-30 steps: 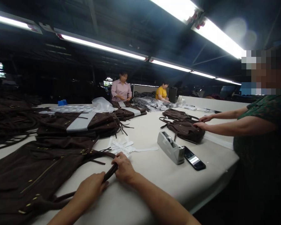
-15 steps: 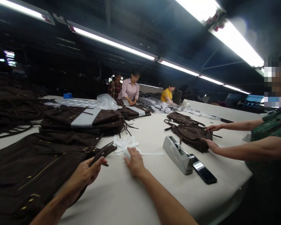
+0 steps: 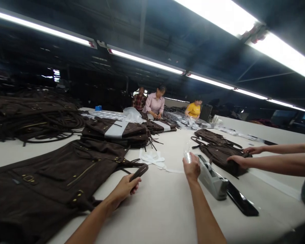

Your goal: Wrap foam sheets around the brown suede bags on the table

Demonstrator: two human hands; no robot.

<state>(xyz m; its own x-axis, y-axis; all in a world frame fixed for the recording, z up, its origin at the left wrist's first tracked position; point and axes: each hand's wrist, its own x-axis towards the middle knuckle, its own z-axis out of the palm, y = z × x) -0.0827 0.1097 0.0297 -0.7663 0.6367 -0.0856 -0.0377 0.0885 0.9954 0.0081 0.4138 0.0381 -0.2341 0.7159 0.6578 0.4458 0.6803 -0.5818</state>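
Note:
A dark brown bag [image 3: 56, 183] with brass-coloured zips and buckles lies flat at the left. My left hand [image 3: 128, 186] is closed round the bag's strap [image 3: 139, 172], near the table's middle. Further right, my right hand [image 3: 191, 167] holds a crumpled piece of clear plastic [image 3: 188, 152] up between thumb and fingers, just left of a grey tape dispenser [image 3: 210, 178]. Several white strips [image 3: 152, 159] lie on the white table [image 3: 157, 206] beyond and between my hands.
A black phone [image 3: 241, 198] lies beside the dispenser. Stacked brown bags [image 3: 117, 132] with a white band stand behind. At the right another person's hands [image 3: 240, 159] touch brown bags [image 3: 218, 154]. More bags [image 3: 33, 115] are piled far left; three people stand at the back.
My right hand has moved right from the white strips towards the dispenser, with clear plastic in it. My left hand still holds the strap. The view has turned left.

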